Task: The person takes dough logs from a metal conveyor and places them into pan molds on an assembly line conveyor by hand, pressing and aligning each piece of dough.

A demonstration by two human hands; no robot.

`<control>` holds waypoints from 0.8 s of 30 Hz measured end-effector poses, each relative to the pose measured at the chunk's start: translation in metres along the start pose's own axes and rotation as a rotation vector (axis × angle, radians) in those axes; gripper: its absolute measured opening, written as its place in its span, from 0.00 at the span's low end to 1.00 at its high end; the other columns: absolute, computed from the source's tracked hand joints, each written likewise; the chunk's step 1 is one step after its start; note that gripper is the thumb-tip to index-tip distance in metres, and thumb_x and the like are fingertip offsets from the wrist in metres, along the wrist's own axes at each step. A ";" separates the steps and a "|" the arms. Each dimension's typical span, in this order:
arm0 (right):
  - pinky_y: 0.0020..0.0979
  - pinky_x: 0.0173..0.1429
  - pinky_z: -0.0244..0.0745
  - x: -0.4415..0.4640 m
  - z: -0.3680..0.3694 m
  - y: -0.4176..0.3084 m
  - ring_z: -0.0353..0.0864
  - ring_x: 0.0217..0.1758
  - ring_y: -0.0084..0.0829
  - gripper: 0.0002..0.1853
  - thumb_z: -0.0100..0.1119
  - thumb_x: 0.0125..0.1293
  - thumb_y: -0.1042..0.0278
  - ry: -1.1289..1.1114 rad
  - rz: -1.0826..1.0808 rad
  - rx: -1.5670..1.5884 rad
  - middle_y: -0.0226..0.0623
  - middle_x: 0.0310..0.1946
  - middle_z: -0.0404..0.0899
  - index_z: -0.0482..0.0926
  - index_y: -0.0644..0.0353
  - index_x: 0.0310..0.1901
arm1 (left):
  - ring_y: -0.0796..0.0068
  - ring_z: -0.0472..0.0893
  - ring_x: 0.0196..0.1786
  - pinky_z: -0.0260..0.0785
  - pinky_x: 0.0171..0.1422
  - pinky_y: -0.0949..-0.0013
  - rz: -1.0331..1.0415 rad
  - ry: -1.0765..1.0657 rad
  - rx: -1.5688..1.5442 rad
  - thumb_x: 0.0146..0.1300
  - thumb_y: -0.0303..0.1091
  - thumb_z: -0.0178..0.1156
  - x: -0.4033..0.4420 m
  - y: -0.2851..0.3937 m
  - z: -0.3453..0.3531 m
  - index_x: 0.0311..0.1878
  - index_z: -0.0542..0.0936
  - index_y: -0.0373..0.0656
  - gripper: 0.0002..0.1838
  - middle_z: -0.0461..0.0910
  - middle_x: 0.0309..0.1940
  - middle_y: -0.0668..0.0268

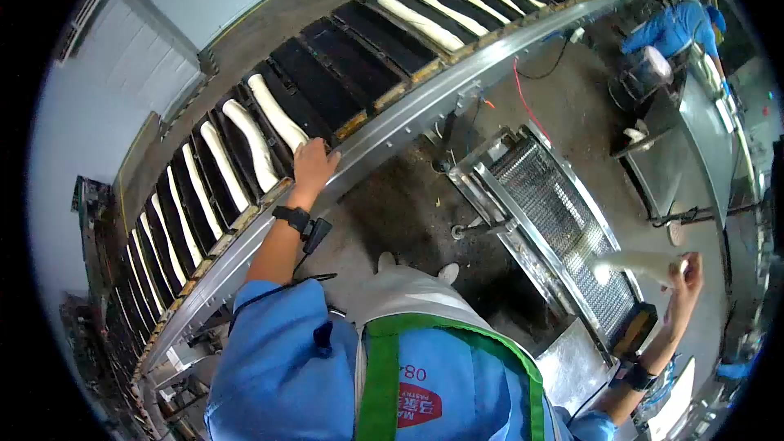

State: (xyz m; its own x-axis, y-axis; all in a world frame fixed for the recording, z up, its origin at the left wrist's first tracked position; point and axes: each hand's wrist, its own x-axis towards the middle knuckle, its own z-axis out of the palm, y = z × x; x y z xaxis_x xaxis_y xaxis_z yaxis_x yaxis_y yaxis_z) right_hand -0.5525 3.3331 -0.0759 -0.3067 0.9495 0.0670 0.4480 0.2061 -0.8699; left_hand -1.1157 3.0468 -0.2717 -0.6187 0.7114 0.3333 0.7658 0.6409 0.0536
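- Touched the near end of the tray strip [278, 114] with the left hand [314, 167] toward ten o'clock; could not tell whether gripped or merely covered.
- Gripped the end of the raised strip [641, 265] in the right hand [684, 282], toward three o'clock, beside the mesh conveyor [563, 212].
- Curved as black trays [314, 77] from eight to one o'clock.

Count: white strips [420, 22] on conveyor [384, 126], four beyond the gap, at least eight this side, farthest ones too small to tally; one more held. Hands [314, 165], two. Wristbands [292, 218], two. Shoe tips [447, 272], two. Mesh belt [543, 192], one. Co-worker [671, 28], one.
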 end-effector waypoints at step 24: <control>0.25 0.48 0.64 0.035 0.351 0.024 0.67 0.46 0.26 0.16 0.51 0.54 0.72 -0.808 -0.055 0.195 0.34 0.43 0.67 0.65 0.61 0.46 | 0.61 0.55 0.59 0.44 0.61 0.54 -0.139 0.058 -0.226 0.49 0.40 0.54 -0.007 0.003 -0.013 0.51 0.62 0.41 0.26 0.61 0.52 0.55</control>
State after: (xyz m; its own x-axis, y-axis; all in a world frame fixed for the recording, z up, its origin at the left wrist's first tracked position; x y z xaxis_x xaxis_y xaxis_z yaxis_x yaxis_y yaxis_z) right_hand -0.8477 3.2880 -0.2656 -0.8656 0.4613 -0.1947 0.2841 0.1323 -0.9496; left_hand -1.1072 3.0401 -0.2617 -0.7149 0.5991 0.3606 0.6976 0.6462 0.3093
